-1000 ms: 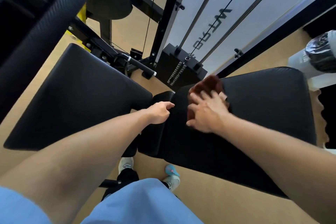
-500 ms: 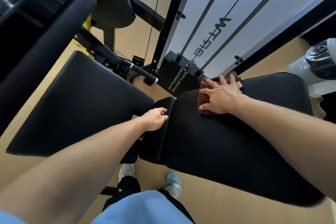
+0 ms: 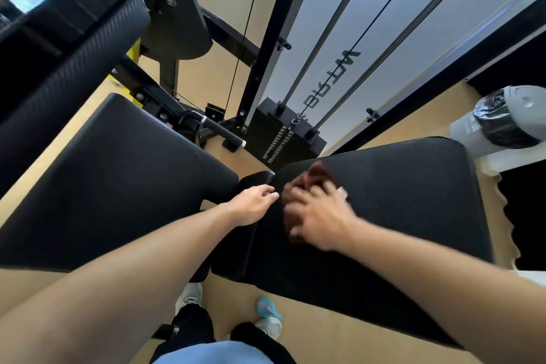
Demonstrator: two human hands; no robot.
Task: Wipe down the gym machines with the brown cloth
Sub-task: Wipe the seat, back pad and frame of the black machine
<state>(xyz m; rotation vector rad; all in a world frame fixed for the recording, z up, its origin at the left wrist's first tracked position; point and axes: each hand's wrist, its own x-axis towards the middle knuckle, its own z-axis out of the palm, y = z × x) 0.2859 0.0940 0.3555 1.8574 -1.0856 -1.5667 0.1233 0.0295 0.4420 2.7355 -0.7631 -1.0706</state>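
The brown cloth (image 3: 313,175) lies on the right black bench pad (image 3: 399,201), mostly covered by my right hand (image 3: 317,214), which presses flat on it with fingers spread and is blurred by motion. My left hand (image 3: 254,204) rests with loosely curled fingers on the left edge of that same pad, beside the gap to the left black pad (image 3: 112,186). Only the far brown edge of the cloth shows past my fingers.
A black weight stack (image 3: 283,133) with cable and guide rods stands behind the pads against a white panel. A handle bar (image 3: 221,130) and black frame sit at the back left. A grey bin with a black liner (image 3: 502,124) is at right. My shoes (image 3: 266,319) are below.
My right hand has slid the cloth back toward me and to the left across the right pad, after reaching the far edge half a second ago. My left hand stays on the pad's edge.
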